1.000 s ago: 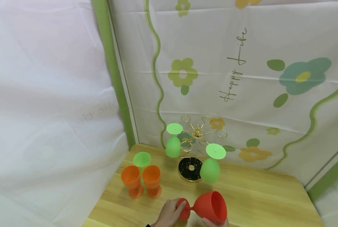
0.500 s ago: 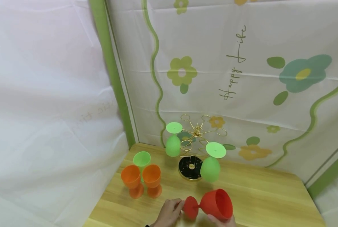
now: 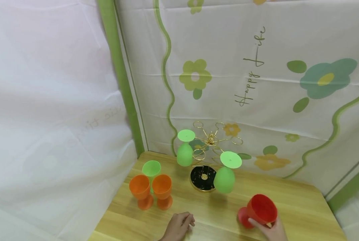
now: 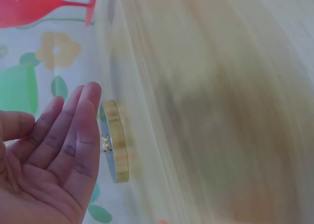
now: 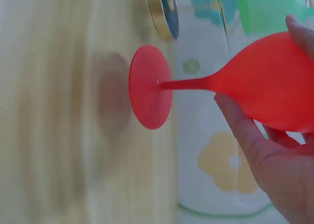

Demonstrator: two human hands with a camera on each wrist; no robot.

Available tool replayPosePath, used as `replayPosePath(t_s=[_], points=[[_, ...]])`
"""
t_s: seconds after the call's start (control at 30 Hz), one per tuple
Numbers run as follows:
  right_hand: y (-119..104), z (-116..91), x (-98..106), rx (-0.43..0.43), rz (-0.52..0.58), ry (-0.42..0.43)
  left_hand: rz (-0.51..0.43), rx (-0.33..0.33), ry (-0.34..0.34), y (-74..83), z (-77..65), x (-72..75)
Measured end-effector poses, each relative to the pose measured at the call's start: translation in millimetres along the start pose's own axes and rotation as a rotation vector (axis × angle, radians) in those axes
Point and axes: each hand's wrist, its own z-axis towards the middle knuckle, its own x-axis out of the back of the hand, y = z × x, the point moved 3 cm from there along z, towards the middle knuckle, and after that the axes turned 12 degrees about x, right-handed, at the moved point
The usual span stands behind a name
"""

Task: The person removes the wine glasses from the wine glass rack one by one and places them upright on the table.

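A red plastic goblet (image 3: 262, 209) is held by its bowl in my right hand (image 3: 274, 231), at the right of the head view. It tilts slightly, and the right wrist view shows its round foot (image 5: 149, 86) just above the tabletop, apart from it. My left hand (image 3: 179, 226) is near the table's front with nothing in it; in the left wrist view its fingers (image 4: 81, 150) are relaxed and slightly bent. Beyond the hands stands a gold wire rack (image 3: 210, 140) on a black round base (image 3: 202, 178). Two green goblets hang upside down from it, one left (image 3: 184, 154), one right (image 3: 224, 180).
To the left, two orange goblets (image 3: 140, 187) stand upright, with a green goblet (image 3: 151, 168) behind them. The wooden table (image 3: 203, 214) meets a printed curtain (image 3: 221, 50) at the back and a white cloth (image 3: 56, 117) on the left.
The red goblet has moved right, away from my left hand, and turned more upright in my right hand. My left hand has let go of its foot and stays near the same place.
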Motion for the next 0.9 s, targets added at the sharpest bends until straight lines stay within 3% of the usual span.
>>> replayPosePath(t_s=[0.17, 0.33, 0.53, 0.77, 0.9], points=[[7, 22, 40, 0.120, -0.057, 0.075, 0.003, 0.002, 0.021, -1.1, -0.8, 5.3], [12, 39, 70, 0.142, -0.126, 0.198, 0.045, -0.014, 0.054, -2.8, 2.3, 11.7], [17, 51, 94, 0.044, -0.255, 0.351, 0.049, -0.038, 0.050, -5.2, 5.5, 14.5], [28, 55, 108, -0.106, -0.166, 0.475, 0.031, -0.029, 0.036, -4.8, 5.3, 9.6], [30, 56, 111, -0.134, -0.161, 0.472, 0.026, -0.019, 0.039, -4.2, 6.9, 6.6]])
